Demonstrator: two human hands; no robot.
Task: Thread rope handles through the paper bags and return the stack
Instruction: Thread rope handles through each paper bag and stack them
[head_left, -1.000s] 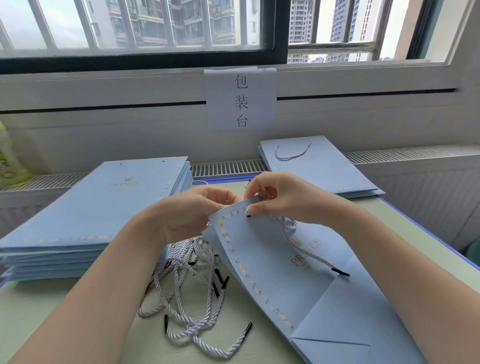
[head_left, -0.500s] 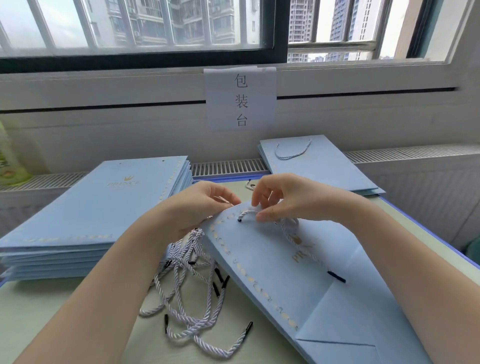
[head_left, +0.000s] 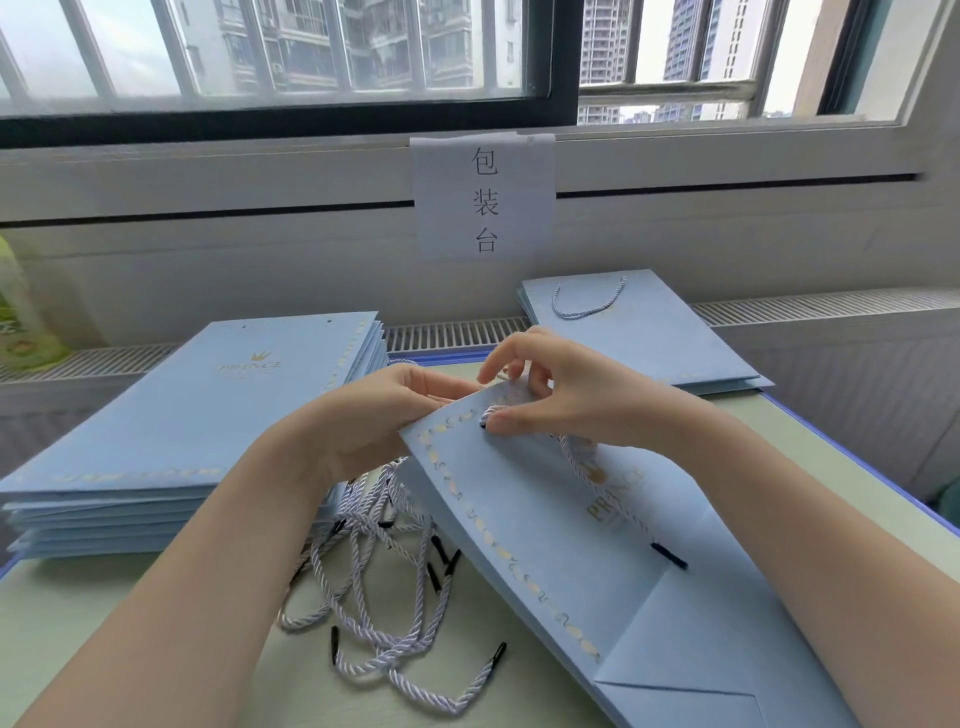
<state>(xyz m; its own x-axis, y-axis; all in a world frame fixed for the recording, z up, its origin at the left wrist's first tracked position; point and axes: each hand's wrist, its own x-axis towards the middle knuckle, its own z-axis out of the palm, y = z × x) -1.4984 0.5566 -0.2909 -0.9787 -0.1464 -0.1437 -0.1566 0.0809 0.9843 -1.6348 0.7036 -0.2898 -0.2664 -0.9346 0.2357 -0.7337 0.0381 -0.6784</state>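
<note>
Far left: green-labelled plastic bottle (head_left: 21, 312) on the sill, partly out of frame. Next, tall stack of flat pale-blue paper bags (head_left: 208, 415) on the pale green desk (head_left: 104, 623), two punched holes at the far edge, no handles fitted.

Centre-left: left hand (head_left: 384, 415), fingers curled, pinching the top edge of the pale-blue paper bag in work (head_left: 597, 571). Thumb and forefinger on the rim; remaining fingers hidden behind the bag. Below it, loose heap of white twisted rope handles with black tips (head_left: 384, 597), lying on the desk just beside the bag's left edge.

Centre: bag in work tilted, long axis running from the top edge at the hands down toward bottom right. White twisted rope being threaded (head_left: 582, 462) trailing along that axis, free black tip near the bag's middle.

Centre-right: right hand (head_left: 550, 400), thumb and forefinger pinching the rope's leading black tip at the hole just inside the top rim. Right hand nearer the hole; left hand merely steadying. Judgement: next move turns on pushing the tip straight through the hole, across the bag's face.

Against half a second ago: right hand's pinch closer to the rim; trailing tip lying much as it did.

Far right: small stack of finished pale-blue bags with rope handle (head_left: 639, 332), well apart. On the wall above, white paper sign with three black characters (head_left: 483, 197).
</note>
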